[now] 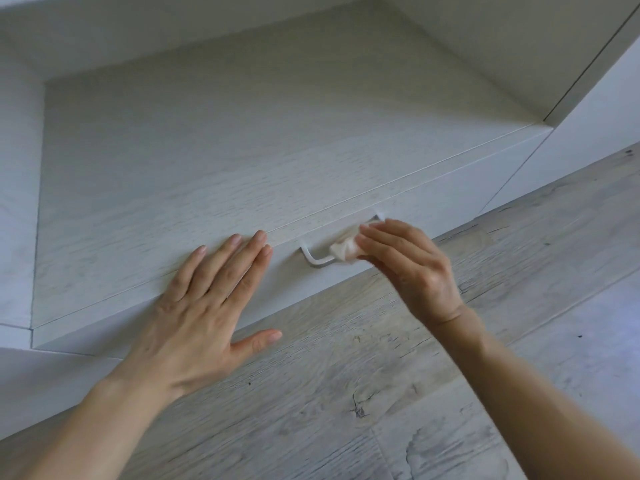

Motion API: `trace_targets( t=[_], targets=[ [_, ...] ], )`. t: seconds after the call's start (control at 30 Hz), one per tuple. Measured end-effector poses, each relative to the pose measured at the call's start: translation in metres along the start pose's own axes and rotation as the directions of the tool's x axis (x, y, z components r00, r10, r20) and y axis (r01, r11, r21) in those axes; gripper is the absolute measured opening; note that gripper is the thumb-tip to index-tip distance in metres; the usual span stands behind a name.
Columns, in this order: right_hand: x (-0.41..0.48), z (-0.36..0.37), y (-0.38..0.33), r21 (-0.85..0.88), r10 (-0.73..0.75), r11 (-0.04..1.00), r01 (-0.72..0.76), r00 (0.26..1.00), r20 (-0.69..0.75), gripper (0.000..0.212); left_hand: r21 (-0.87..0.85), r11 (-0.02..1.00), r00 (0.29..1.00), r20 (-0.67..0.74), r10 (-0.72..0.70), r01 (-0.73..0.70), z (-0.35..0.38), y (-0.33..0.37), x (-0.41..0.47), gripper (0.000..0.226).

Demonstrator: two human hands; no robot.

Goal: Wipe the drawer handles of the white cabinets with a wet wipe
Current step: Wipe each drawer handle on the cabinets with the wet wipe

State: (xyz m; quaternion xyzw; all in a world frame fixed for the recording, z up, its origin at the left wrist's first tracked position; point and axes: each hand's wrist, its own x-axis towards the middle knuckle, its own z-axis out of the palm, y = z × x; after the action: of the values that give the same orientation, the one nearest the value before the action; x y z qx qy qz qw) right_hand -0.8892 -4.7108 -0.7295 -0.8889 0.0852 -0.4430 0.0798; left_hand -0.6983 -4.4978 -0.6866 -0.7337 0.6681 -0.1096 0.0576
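The handle (316, 259) is a slim white bar with bent ends, fixed to the smooth white drawer front (433, 206). A crumpled white wet wipe (343, 250) is bunched on the right part of the bar, pinched there by the right hand (412, 268), whose fingers (384, 231) curl round the wad. Left of the handle, the left hand (204, 306) lies flat on the cabinet top (207, 150), its fingers straight and slightly spread and its thumb past the front edge. The top is pale with a faint wood grain. Below the handle lies a floor (381, 393) of grey, weathered-looking planks with dark knots.
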Motion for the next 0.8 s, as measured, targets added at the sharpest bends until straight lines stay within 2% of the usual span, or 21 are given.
trace_targets(
  t=[0.13,0.27,0.37,0.5,0.57,0.7,0.8],
  targets=[
    [0.000,-0.012,0.015,-0.020,-0.021,1.000,0.022,0.998,0.053,0.022,-0.009,1.000,1.000,-0.007,0.000,0.000,0.001,-0.001,0.000,0.082],
    [-0.007,-0.028,0.015,-0.062,0.181,0.981,-0.183,0.983,-0.038,0.017,-0.023,1.000,1.000,-0.028,-0.008,0.007,0.002,0.001,0.000,0.079],
    [-0.003,-0.042,0.010,-0.076,0.292,0.950,-0.301,0.950,-0.114,0.018,-0.038,0.999,1.000,0.015,-0.027,0.028,-0.004,0.003,0.002,0.077],
    [0.016,-0.073,-0.001,-0.091,0.446,0.878,-0.470,0.872,-0.200,0.018,-0.083,0.995,0.992,0.116,-0.045,0.055,-0.032,0.011,0.001,0.075],
    [0.026,-0.102,-0.010,-0.093,0.518,0.835,-0.542,0.832,-0.201,0.019,-0.141,0.990,0.990,0.143,0.000,0.020,-0.058,0.016,0.007,0.073],
    [0.057,-0.189,-0.023,-0.067,0.653,0.729,-0.681,0.722,-0.229,0.018,-0.285,0.951,0.986,0.084,0.145,-0.116,-0.138,0.045,0.047,0.067],
    [0.075,-0.257,-0.021,-0.078,0.717,0.654,-0.752,0.650,-0.250,0.018,-0.319,0.923,0.972,0.026,0.235,-0.215,-0.199,0.077,0.087,0.064]
  ],
)
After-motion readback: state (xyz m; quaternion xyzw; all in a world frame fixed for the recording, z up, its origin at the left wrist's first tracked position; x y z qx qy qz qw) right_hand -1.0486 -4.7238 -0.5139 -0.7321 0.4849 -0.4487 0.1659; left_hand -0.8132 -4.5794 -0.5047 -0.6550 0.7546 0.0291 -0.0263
